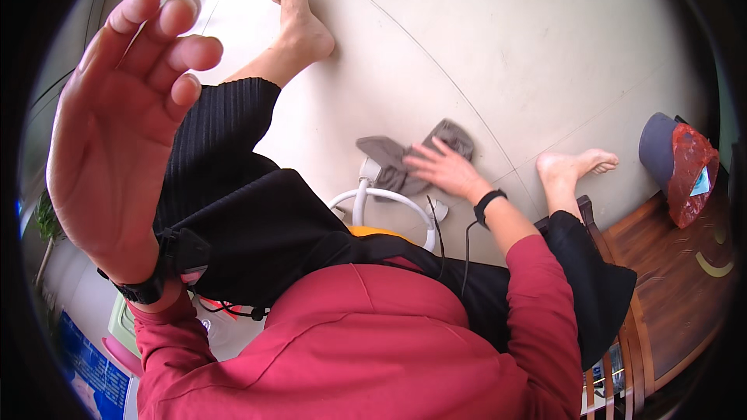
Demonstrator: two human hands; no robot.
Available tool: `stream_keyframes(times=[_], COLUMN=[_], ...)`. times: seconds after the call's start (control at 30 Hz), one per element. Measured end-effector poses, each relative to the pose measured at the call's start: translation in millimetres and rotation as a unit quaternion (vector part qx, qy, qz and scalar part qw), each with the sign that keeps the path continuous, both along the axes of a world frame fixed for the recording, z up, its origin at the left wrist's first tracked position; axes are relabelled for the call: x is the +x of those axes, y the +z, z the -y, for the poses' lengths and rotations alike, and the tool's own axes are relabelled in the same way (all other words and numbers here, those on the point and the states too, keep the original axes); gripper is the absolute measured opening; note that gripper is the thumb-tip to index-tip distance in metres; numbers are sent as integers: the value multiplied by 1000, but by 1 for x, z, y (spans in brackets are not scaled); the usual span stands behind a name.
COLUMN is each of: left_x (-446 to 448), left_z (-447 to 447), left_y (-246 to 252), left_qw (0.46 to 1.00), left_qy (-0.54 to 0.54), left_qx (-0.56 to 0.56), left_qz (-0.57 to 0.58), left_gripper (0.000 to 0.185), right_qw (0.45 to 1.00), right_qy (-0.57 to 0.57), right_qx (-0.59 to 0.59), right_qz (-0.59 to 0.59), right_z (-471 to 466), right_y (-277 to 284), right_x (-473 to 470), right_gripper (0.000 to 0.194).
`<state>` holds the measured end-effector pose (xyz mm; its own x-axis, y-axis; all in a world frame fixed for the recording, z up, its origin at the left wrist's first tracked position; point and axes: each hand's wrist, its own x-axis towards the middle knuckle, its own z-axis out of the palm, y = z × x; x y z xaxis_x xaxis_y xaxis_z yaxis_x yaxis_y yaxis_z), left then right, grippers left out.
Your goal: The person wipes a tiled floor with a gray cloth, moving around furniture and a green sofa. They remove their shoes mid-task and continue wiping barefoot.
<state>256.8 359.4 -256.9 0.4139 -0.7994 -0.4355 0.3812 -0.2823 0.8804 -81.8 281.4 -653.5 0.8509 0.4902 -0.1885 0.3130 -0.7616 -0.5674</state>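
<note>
My left hand (125, 128) is raised close to the camera at the left, palm showing, fingers slightly bent and apart, with nothing in it. Lower down and right of centre, my right hand (446, 169) reaches over a crumpled grey-brown cloth (449, 137) on the floor, fingers spread; whether it touches the cloth cannot be told. The cloth lies partly against a white plastic fitting (369, 170) at the end of a white tube (360, 207). A curved white tube (408, 199) bends around beside it, near a small round white part (439, 210).
Pale floor tiles (496, 41) lie before me, my bare feet resting on them. At the right stand a brown wooden piece of furniture (671, 291) and a grey container (656, 149) with a red plastic bag (688, 178). Thin black cables (467, 256) hang near my right wrist. A blue printed package (96, 367) is lower left.
</note>
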Motion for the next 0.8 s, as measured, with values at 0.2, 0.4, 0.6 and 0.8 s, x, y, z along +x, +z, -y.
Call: stream_keyframes(times=[0.2, 0.4, 0.6, 0.8], left_x=[-3, -5, -1, -2], left_z=[-4, -2, 1, 2], left_y=[-1, -3, 1, 2], left_qw=[1000, 1000, 998, 996], left_qy=[8, 14, 30, 49], left_qx=[8, 18, 35, 7], left_qz=[-19, -13, -33, -80], left_gripper=[23, 23, 25, 37], right_qw=[949, 915, 990, 993], right_qy=[-251, -388, -104, 16], right_qx=[-138, -91, 43, 45], right_qz=[134, 68, 90, -104], right_z=[92, 57, -60, 27], right_y=[-8, -6, -4, -10], right_x=[76, 76, -13, -123], right_gripper=[55, 64, 45, 48])
